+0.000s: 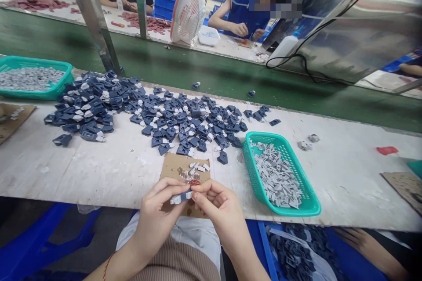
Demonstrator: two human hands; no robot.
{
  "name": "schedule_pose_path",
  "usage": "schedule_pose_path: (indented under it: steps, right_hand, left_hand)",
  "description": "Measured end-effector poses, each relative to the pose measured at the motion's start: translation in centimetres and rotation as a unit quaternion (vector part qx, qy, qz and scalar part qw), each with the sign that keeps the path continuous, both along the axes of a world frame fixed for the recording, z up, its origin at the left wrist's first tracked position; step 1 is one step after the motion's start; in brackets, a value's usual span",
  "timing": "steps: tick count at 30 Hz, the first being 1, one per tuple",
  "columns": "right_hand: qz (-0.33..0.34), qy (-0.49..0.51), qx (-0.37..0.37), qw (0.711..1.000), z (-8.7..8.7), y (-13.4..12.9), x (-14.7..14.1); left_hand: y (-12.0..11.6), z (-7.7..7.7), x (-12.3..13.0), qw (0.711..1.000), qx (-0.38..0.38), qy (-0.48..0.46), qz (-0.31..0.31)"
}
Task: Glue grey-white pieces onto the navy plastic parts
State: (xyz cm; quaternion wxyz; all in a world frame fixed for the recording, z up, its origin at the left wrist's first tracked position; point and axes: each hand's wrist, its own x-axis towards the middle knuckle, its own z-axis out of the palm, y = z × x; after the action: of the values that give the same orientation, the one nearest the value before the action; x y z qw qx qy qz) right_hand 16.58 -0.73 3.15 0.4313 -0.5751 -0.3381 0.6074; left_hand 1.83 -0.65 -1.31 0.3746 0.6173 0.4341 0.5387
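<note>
Between my two hands, over the table's front edge, is a small dark blue and light grey plastic part (185,196). My left hand (160,204) grips it from the left, its grey end showing below the fingers. The thumb and forefinger of my right hand (217,204) pinch its right end; whether they also hold a smaller piece is hidden. Just beyond my fingers lies a piece of cardboard (169,164) with several small light grey pieces (199,167) and wet-looking smears on it. A red round object (194,182) shows partly behind my fingertips.
Many blue and grey parts (194,118) are heaped across the table (132,171). A green basket of grey pieces (314,199) stands at right, another green basket (62,92) at far left. Behind a green strip (148,61), co-workers sit at another table; a co-worker's hand (352,239) is at lower right.
</note>
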Motion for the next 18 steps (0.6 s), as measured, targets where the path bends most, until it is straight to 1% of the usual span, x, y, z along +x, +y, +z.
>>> schedule_pose_path:
  steps: [4,7,10,14,16,18]
  right_hand:
    - [-0.003,0.01,0.0,1.0,-0.1,-0.3,0.0]
    - [0.0,0.013,0.003,1.0,0.0,-0.6,0.2]
    - [0.005,0.018,0.022,1.0,0.1,-0.9,0.2]
    - [-0.001,0.022,0.061,0.998,0.3,-1.3,-0.1]
    - [0.022,0.025,0.056,0.998,0.3,-1.4,-0.4]
    - [0.047,0.028,0.05,0.997,0.4,-1.6,-0.7]
  left_hand:
    - [0.0,0.2,0.0,0.999,0.034,-0.008,-0.005]
    - [0.1,0.5,-0.1,0.999,0.033,-0.02,-0.014]
    - [0.1,0.9,-0.2,0.999,0.0,-0.038,-0.025]
    - [-0.1,1.7,-0.3,0.996,-0.045,-0.055,-0.055]
    - [-0.2,2.1,-0.2,0.993,-0.066,-0.063,-0.07]
    - [-0.2,2.5,0.0,0.992,-0.079,-0.065,-0.068]
